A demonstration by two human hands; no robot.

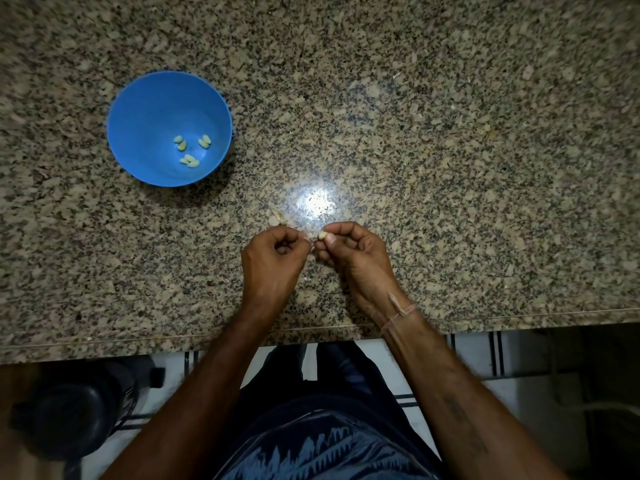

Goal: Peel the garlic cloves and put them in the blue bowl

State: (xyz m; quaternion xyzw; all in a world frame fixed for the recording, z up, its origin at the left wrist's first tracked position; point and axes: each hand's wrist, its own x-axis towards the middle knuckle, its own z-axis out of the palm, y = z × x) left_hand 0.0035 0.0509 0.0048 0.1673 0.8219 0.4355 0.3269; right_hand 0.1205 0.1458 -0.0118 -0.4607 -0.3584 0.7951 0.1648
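A blue bowl (pixel 138 109) stands on the granite counter at the left, with several peeled garlic cloves (pixel 189 148) in its bottom. Near the counter's front edge my right hand (pixel 356 258) pinches a pale garlic clove (pixel 322 235) between thumb and forefinger. My left hand (pixel 273 261) is curled close beside it, fingertips pinching a thin bit of skin at the clove's left end. Both hands hover just over the counter, well to the right of the bowl.
A few scraps of garlic skin (pixel 278 219) lie on the speckled granite counter (pixel 450 150) just beyond my left hand. A bright light glare (pixel 315 204) sits ahead of the hands. The counter's front edge (pixel 173 341) runs below my wrists.
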